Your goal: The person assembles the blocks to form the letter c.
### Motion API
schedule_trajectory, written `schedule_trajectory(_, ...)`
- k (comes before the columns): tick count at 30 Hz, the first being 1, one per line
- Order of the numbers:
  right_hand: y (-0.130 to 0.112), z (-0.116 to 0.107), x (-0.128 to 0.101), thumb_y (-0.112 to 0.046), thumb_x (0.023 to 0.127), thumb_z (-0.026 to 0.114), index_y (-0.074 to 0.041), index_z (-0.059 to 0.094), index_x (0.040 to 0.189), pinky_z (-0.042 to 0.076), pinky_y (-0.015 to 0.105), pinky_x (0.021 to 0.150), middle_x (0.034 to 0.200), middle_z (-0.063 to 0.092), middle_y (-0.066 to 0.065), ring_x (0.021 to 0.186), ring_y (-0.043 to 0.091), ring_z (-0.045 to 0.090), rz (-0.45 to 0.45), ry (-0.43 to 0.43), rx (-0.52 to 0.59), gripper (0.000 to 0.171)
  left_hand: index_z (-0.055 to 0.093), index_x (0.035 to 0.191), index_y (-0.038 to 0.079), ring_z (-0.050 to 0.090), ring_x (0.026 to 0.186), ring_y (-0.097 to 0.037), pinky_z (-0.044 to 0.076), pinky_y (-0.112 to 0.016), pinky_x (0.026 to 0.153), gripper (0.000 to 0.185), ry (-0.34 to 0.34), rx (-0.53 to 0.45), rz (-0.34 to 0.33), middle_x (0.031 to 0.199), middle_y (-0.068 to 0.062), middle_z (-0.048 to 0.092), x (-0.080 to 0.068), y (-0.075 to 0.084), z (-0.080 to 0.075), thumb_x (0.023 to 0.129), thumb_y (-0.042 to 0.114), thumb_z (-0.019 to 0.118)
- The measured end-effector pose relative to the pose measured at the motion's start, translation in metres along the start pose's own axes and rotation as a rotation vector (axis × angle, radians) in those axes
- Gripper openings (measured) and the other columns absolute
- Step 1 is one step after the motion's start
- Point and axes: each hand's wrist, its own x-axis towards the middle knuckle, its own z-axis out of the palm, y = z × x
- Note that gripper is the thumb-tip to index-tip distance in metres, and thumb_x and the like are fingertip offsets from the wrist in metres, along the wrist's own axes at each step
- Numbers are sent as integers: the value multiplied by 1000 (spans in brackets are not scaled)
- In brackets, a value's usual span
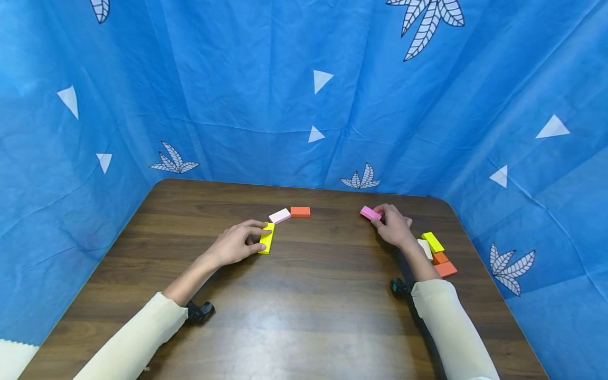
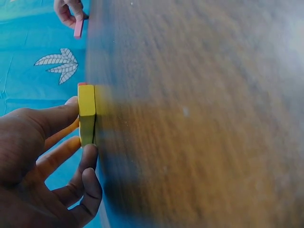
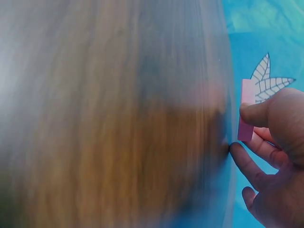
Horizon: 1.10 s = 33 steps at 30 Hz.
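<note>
- Left hand (image 2: 33,156), lower left of frame: thumb and fingers pinch a yellow rectangular block (image 2: 87,118) set against the brown wooden table (image 2: 199,118).
- Upper left: right hand (image 2: 69,10) grips a pink rectangular block (image 2: 78,28).
- Left edge: blue cloth with white leaf print (image 2: 28,61).

Table (image 1: 304,316): near half bare wood, open between the two forearms. Far middle: pale pink block (image 1: 279,216) and orange block (image 1: 300,211) lay end to end, just beyond the yellow block (image 1: 267,238) under the left hand (image 1: 236,244). A clear gap ran from the orange block across to the pink block (image 1: 370,213) held by the right hand (image 1: 394,227). Right edge: a cluster of blocks (image 1: 436,253) crowded the space beside the right wrist. Blue cloth (image 1: 304,105) walled in the back and both sides.
</note>
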Motion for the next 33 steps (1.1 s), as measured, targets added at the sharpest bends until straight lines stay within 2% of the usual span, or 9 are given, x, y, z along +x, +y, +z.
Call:
schedule_trajectory(11,-24,18,10,-20,106,67,-2,60,135,28,66,104,129,61,22,117,40,58,-58,7,-4,34,72,143,18,63,89,-8,49,-28,72,44,8,-3,-7,158,-4,60,-2,-1,-1,100,27,79)
schedule_trajectory(17,-35,26,12,-19,106,68,-3,60,136,28,66,106,132,61,22,120,42,57,-63,-9,3,35,72,143,17,65,91,-10,51,-30,74,44,3,-9,-2,157,-5,61,-1,-2,-1,100,26,80)
schedule_trajectory(24,-44,34,15,-19,105,69,-3,63,134,31,69,105,133,64,22,124,44,58,-110,-8,-6,34,74,140,18,65,91,-7,50,-28,74,43,24,-2,-3,155,-1,63,-1,-3,2,98,28,81)
schedule_trajectory(33,-52,41,17,-19,105,69,-5,64,133,28,70,107,132,64,20,124,43,55,-122,-18,4,32,73,142,17,64,91,-9,49,-28,73,44,19,-4,-3,157,-3,61,-1,0,3,99,27,80)
